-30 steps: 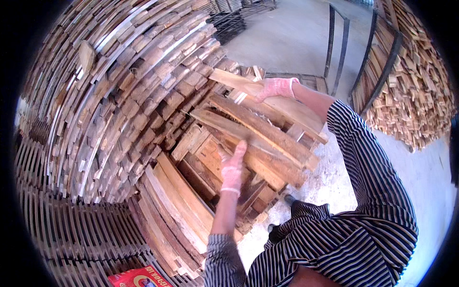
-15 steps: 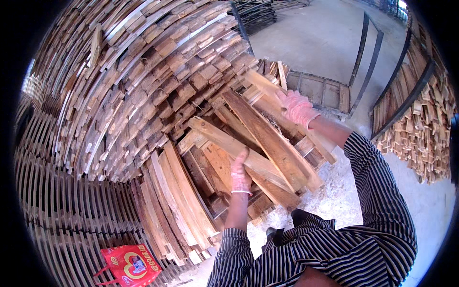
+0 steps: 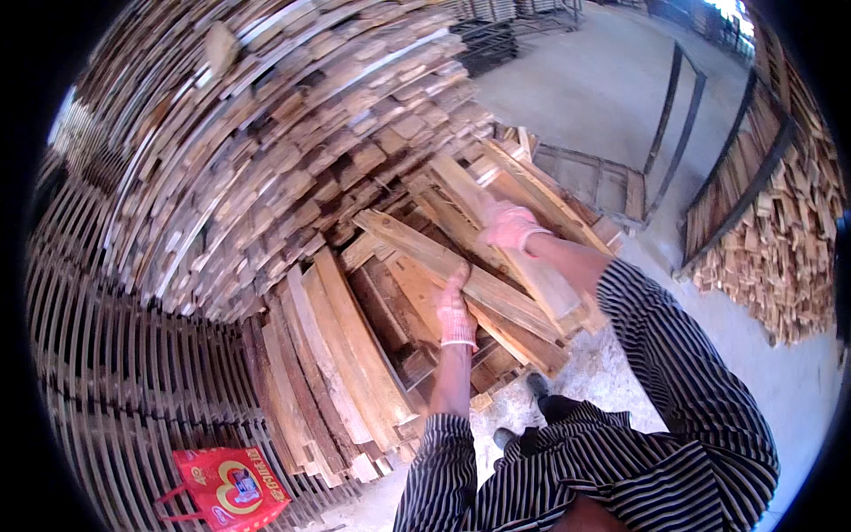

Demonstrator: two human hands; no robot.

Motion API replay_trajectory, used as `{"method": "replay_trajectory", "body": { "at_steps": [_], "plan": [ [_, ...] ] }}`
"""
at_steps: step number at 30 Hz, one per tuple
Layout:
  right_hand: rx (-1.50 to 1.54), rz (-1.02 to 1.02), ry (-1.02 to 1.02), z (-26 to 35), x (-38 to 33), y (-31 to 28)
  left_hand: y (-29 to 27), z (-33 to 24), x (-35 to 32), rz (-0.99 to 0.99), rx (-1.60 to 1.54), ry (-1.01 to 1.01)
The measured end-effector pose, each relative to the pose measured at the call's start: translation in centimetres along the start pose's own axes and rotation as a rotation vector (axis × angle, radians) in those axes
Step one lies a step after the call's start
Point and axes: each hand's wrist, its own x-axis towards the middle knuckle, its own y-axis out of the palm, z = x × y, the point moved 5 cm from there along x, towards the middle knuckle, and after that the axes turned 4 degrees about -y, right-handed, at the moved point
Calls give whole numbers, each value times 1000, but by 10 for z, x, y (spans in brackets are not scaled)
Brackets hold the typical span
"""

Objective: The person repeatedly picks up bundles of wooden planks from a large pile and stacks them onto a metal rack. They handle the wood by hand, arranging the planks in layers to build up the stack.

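Observation:
My left hand point(image 3: 456, 310), in a pink-and-white glove, is closed on the edge of a long pale wooden board point(image 3: 412, 251) that lies slantwise over the stack in front of me. Its thumb rests on the board's upper face. To the right, my gloved right hand point(image 3: 514, 228) is slightly blurred and closed over another long light-coloured plank point(image 3: 542, 282). That plank slopes from the far left toward me, and its near end lies close to the near end of the first board. Under both, boards lie crossed with dark gaps between them.
A tall pile of stacked planks point(image 3: 292, 160) rises behind and to the left. Upright boards point(image 3: 341, 346) lean side by side on the left. A red bag point(image 3: 232, 489) sits lower left. Metal frames point(image 3: 678, 124) and another wood pile point(image 3: 762, 257) stand right, beside concrete floor point(image 3: 585, 75).
My right hand has moved left and nearer to me. The pale plank under it now covers where a brown board showed. My left hand stays on its board; the view has shifted slightly.

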Motion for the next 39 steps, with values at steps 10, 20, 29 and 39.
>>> {"method": "replay_trajectory", "body": {
  "at_steps": [10, 20, 29, 39],
  "plan": [
    [87, 74, -261, 101, -41, 52, -67, -94, -147, 1, -326, 11],
    [388, 171, -237, 232, 3, 180, -185, -161, -177, -184, -94, 237],
    [-459, -337, -13, 60, -38, 83, -176, -149, -140, 51, -167, 156],
    [-227, -145, -161, 74, -43, 76, -187, -148, -133, 12, -266, 136]
  ]
}}
